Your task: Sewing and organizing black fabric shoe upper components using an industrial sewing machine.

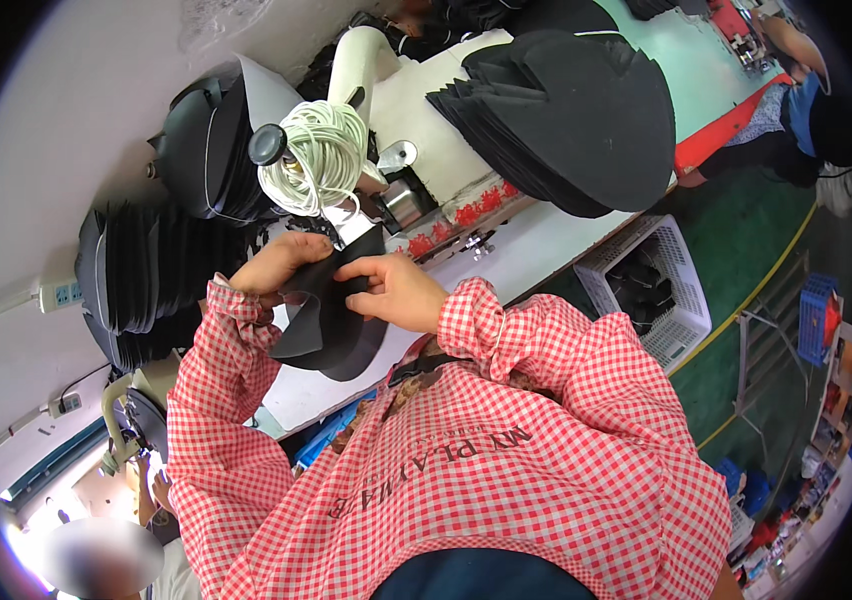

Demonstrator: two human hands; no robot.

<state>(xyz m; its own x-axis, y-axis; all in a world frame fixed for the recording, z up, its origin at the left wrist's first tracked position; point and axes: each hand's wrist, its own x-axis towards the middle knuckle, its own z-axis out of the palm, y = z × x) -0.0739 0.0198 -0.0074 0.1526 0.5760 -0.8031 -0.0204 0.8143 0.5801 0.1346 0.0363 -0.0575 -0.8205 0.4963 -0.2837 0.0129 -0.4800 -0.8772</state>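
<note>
Just below the machine head I hold a curved black sheet piece (331,330) that bends and hangs down in front of my chest. My left hand (284,266) is closed on its upper left edge, with the thumb on top. From the right, my right hand (398,290) pinches the same piece with bent fingers. The cream machine (361,65) stands right beyond the piece, with a coil of white cord (314,160) and a black knob (268,145) on its front. The spot where the piece meets the machine is partly hidden by the cord coil and the piece itself.
Fanned stacks of black pieces lie on the table at right (586,120) and along the wall at left (151,265). A white plastic crate (691,305) with black pieces stands on the green floor. Other people sit at lower left and upper right.
</note>
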